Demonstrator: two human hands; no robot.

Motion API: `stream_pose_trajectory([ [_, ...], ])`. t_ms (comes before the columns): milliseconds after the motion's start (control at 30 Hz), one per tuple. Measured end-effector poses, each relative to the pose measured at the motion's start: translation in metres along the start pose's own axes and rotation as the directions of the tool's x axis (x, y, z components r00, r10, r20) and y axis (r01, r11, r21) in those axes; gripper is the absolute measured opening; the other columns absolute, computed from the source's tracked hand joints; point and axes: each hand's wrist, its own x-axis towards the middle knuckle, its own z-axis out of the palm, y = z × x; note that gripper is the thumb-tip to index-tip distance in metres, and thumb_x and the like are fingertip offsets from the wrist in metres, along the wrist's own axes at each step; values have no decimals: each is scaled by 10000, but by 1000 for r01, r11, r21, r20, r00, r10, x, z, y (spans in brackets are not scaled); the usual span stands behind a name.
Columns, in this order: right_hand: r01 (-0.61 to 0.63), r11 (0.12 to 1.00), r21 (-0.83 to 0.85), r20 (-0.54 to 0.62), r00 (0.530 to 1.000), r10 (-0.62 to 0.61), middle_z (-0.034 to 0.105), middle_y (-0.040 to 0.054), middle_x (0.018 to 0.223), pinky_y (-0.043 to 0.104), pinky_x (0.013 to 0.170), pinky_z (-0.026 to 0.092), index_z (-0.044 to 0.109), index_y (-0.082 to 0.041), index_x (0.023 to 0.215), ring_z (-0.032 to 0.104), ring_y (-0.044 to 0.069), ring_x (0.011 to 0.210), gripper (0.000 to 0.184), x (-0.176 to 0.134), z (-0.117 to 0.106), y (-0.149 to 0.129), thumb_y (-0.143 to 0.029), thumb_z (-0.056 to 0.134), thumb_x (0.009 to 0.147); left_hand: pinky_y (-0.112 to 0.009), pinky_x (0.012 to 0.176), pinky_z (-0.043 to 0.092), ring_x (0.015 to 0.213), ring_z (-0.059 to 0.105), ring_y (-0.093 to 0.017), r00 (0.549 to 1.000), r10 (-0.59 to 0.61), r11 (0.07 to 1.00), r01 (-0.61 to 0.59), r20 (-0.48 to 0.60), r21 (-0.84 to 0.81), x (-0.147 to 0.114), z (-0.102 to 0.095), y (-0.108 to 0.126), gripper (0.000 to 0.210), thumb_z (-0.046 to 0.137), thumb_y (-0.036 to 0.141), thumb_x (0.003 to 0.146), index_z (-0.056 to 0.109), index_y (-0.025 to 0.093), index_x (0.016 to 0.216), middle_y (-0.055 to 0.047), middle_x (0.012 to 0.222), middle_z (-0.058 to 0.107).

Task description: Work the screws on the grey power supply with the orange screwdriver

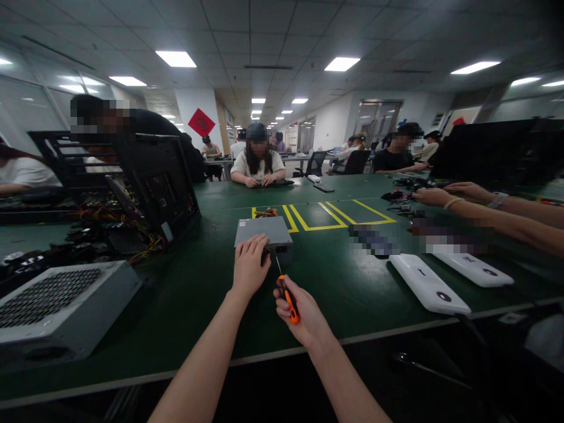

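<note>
A grey computer power supply (268,228) lies on the green tabletop in front of me, with a bundle of coloured cables (267,212) at its far side. My left hand (250,267) grips its near left part, fingers over the top and thumb against the near face. In my right hand (302,308) is a screwdriver (289,299) with an orange and black handle. Its thin shaft points up and away, and the tip is at the near face of the power supply, beside the socket. Whether it sits in a screw is too small to tell.
A larger power supply (83,317) sits at left, near an open black computer case (154,176) with loose cables. White power banks (427,285) lie at right, by a co-worker's hands (449,197). Yellow tape (308,226) marks the table (343,305). Another person (258,158) sits opposite.
</note>
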Motion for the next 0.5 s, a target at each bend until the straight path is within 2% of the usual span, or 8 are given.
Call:
stream_pose_trajectory([
  [100, 26, 1000, 3, -7, 1000, -26, 555, 13, 576, 111, 351, 266, 560, -116, 667, 399, 26, 413, 115, 0, 0, 2, -144, 671, 682, -387, 979, 295, 1162, 446, -202, 1000, 0, 1000, 0, 4, 1, 0, 0, 0, 369, 460, 206, 799, 489, 236, 1165, -37, 1250, 531],
  [167, 11, 1000, 7, -13, 1000, -11, 556, 23, 578, 112, 359, 290, 566, -108, 665, 416, 32, 425, 111, -1, 1, 1, -173, 632, 726, -387, 982, 291, 1164, 444, -202, 1000, 1, 1000, -1, 5, 1, 0, 0, 0, 365, 457, 206, 801, 489, 235, 1164, -37, 1250, 531],
  [267, -39, 999, 10, -13, 999, 40, 549, 41, 574, 121, 370, 322, 596, -77, 710, 428, 37, 422, 198, -1, 1, 0, -233, 532, 813, -386, 982, 290, 1167, 441, -204, 1000, 0, 1000, 0, 8, -3, 0, 0, -1, 364, 455, 201, 800, 490, 234, 1161, -38, 1253, 528],
  [367, -60, 998, 15, -3, 998, 60, 544, 43, 574, 121, 355, 304, 609, -63, 759, 417, 36, 409, 227, 0, 1, -1, -238, 488, 840, -384, 980, 292, 1167, 440, -204, 1000, 0, 1000, 0, 10, -7, 0, 0, -1, 366, 458, 198, 797, 490, 232, 1161, -38, 1256, 526],
  [500, 6, 1000, 22, -21, 1000, -6, 558, 34, 578, 116, 344, 277, 583, -99, 705, 429, 43, 427, 120, 1, 0, 2, -192, 574, 779, -382, 982, 290, 1168, 439, -200, 1000, 3, 1000, -3, 7, -12, 0, 0, -1, 361, 443, 198, 807, 487, 227, 1164, -38, 1258, 524],
])
